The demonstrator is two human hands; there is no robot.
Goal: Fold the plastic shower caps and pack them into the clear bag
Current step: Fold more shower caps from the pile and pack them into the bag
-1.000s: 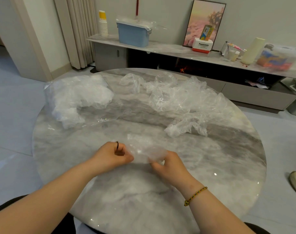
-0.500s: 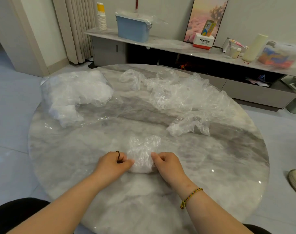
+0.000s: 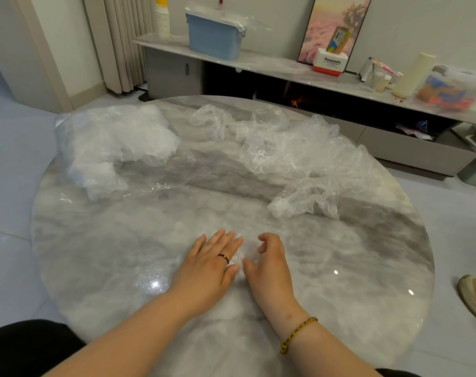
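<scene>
The left hand (image 3: 209, 265) is now pressing open-fingered on the shower cap (image 3: 243, 254), no longer pinching it, so the fold is likely finishing. The right hand (image 3: 270, 265) is curling loosely beside it, and I cannot tell whether it is gripping anything.

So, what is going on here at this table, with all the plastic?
A person is folding clear plastic shower caps at a round marble table. The left hand lies flat, pressing one small crumpled cap onto the table. The right hand sits at the cap's other side with curled fingers; whether it pinches the plastic is not clear. A pile of loose caps waits at the far right, and the clear bag, bulging with white plastic, lies at the far left.
</scene>
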